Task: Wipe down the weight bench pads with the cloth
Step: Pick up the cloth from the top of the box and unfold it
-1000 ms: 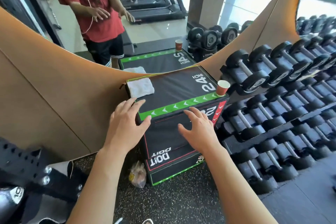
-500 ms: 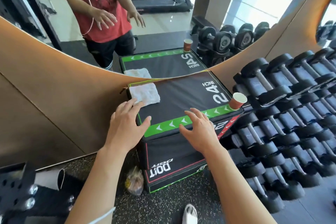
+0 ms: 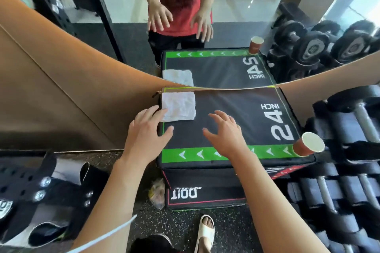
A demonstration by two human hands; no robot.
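Note:
A folded white cloth (image 3: 179,106) lies on the far left corner of a black padded box (image 3: 230,109) marked "24 INCH" with a green arrow strip along its near edge. My left hand (image 3: 147,131) is spread open over the box's left edge, its fingertips touching the cloth's near left corner. My right hand (image 3: 225,133) hovers open over the middle of the pad, fingers slightly bent, holding nothing.
A red paper cup (image 3: 307,144) stands on the box's near right corner. A dumbbell rack (image 3: 349,150) fills the right side. A mirror (image 3: 205,26) behind the box reflects the box and a person. A black rack base (image 3: 41,191) sits at lower left.
I have stepped closer and look more steeply down. Both hands moved forward from the box's near edge onto the pad; the left one now reaches the cloth.

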